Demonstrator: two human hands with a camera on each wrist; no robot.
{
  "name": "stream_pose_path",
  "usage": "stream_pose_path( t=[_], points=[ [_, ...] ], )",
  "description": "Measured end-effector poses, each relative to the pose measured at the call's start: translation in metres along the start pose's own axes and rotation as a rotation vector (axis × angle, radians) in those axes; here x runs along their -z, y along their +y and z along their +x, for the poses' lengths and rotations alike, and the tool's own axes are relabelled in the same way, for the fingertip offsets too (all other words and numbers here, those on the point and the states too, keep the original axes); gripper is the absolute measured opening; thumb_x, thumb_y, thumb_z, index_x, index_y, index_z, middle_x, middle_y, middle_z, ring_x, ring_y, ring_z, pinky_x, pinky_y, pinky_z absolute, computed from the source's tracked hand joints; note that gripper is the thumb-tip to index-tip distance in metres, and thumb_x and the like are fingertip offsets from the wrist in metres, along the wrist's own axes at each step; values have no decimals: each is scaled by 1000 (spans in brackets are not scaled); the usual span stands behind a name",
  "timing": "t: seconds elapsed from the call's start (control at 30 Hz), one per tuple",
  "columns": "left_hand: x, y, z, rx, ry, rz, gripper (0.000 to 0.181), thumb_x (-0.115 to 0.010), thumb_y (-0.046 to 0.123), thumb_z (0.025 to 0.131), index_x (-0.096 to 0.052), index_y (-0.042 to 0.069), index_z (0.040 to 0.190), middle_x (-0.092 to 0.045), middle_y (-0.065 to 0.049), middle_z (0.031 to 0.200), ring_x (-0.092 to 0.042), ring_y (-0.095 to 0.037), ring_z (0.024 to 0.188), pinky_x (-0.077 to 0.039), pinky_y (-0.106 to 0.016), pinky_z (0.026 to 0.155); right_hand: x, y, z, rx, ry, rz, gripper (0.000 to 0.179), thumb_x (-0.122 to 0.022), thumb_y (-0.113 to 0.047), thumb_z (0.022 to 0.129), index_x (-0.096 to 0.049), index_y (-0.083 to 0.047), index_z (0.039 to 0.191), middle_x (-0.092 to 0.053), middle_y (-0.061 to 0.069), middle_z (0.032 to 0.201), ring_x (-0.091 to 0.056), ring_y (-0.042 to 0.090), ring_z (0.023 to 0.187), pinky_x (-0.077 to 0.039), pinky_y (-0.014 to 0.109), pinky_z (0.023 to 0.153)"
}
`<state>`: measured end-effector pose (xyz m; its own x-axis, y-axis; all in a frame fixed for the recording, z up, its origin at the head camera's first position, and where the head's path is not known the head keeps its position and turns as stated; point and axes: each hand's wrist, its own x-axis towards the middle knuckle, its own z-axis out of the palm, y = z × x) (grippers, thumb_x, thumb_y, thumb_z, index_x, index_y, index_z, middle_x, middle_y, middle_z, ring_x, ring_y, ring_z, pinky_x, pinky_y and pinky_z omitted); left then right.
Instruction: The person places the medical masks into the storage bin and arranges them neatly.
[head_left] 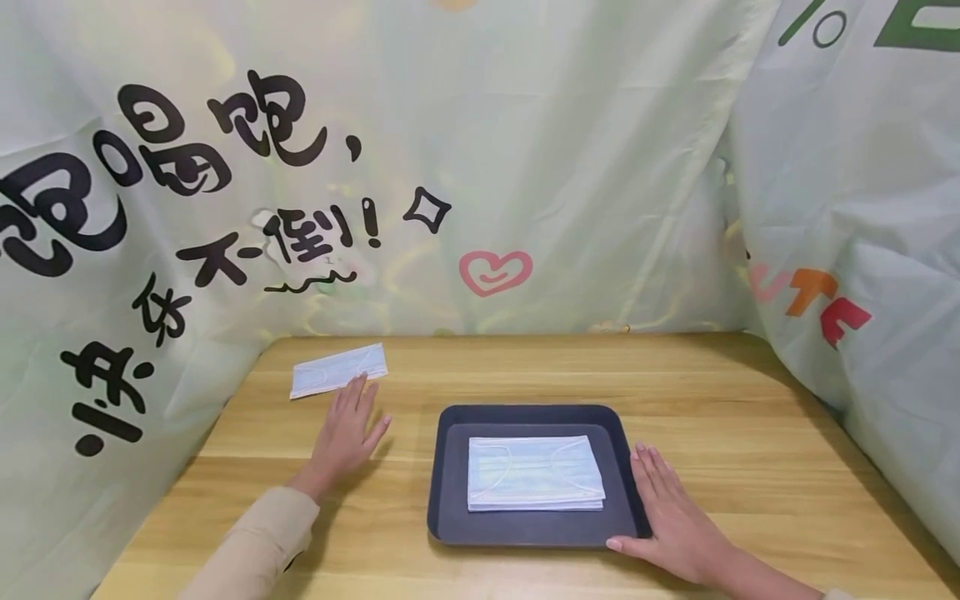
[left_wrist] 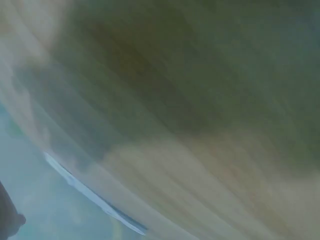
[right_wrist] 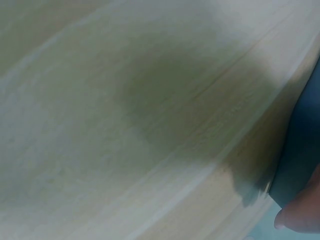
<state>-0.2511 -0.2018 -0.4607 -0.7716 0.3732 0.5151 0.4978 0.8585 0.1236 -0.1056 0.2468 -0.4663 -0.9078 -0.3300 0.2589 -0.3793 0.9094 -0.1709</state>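
Observation:
A light blue disposable face mask [head_left: 337,372] lies flat at the far left of the table, its thin edge also showing in the left wrist view. My left hand [head_left: 347,433] reaches over the wood just in front of it, fingers extended and their tips at the mask's near edge; whether they touch it is unclear. A dark tray [head_left: 536,529] holds a neat stack of similar face masks [head_left: 534,472], with ear loops on top. Along the tray's right side lies my right hand [head_left: 678,525], fingers straight and thumb at the near right corner. One of its digits [right_wrist: 302,210] meets the tray wall in the right wrist view.
The wooden table [head_left: 757,433] runs back to a pale printed cloth [head_left: 585,183] hanging behind it. More cloth [head_left: 892,275] drapes down along the right edge, and the left side is bordered by cloth too.

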Motion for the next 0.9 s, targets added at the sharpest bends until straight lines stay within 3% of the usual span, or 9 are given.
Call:
stream_pose_path(
  t=[0.13,0.3,0.6,0.77,0.9],
  points=[
    [-5,-11,4,64,-122,23,63,-53,32,90,-35,-6,138,-26,-32,145,-28,-47,133,-22,-59,110,0,3,0,12,16,-24,106,-63,-62,73,-24,10,141,-28,32,145,15,12,143,19,11,107],
    [-11,-24,7,99,-209,39,68,-49,38,91,-31,-5,140,-19,-33,147,-22,-48,135,-20,-59,111,0,3,0,32,41,-46,107,-64,-63,72,-25,9,141,-30,32,144,20,6,139,18,12,108],
    [-17,-35,12,173,-305,67,72,-45,45,93,-28,-5,142,-19,-36,146,-20,-51,135,-17,-61,110,-2,2,-1,13,27,-33,108,-64,-63,73,-23,9,142,-29,32,144,19,6,140,18,11,107],
    [-20,-39,12,233,-365,45,75,-41,48,94,-25,-6,143,-15,-38,146,-14,-52,136,-13,-62,111,-1,1,-2,4,23,-21,107,-64,-63,73,-24,9,142,-28,32,145,7,18,145,18,11,108],
    [-23,-44,11,278,-392,29,77,-36,51,95,-22,-6,144,-13,-37,147,-12,-51,137,-11,-62,111,-2,1,-2,17,41,-28,107,-64,-63,72,-25,9,141,-29,32,144,9,17,144,17,12,108]
  ],
)
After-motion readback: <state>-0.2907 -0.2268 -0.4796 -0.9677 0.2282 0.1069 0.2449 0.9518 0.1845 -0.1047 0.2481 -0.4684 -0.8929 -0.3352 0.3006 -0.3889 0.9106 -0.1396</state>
